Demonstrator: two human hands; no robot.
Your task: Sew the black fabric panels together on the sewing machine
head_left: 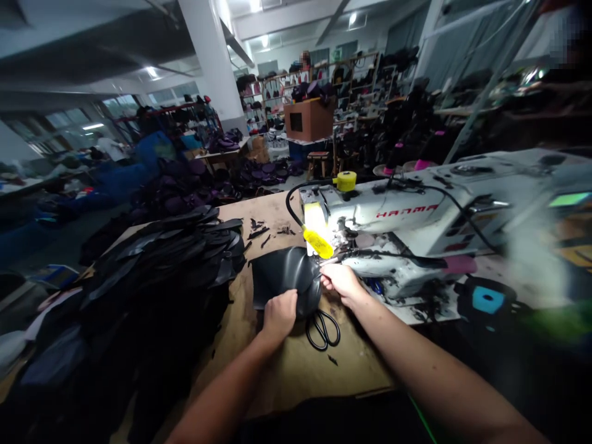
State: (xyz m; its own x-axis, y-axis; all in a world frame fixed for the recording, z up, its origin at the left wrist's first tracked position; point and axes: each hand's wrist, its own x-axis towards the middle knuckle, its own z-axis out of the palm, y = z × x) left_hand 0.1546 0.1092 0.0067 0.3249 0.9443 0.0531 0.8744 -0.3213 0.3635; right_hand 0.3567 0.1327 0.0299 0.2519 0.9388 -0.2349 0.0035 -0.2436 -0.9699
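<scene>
A black leather piece lies on the wooden table, its right edge under the needle area of a white sewing machine. My left hand is closed, gripping the near edge of the piece. My right hand pinches the piece's right edge just in front of the needle, beside a yellow guard. Black-handled scissors lie on the table between my two wrists, partly under the piece.
A large heap of black cut pieces covers the table's left side. Small black scraps lie behind the work. A yellow tape roll sits on the machine. Shelves, boxes and piles of purple goods fill the workshop beyond.
</scene>
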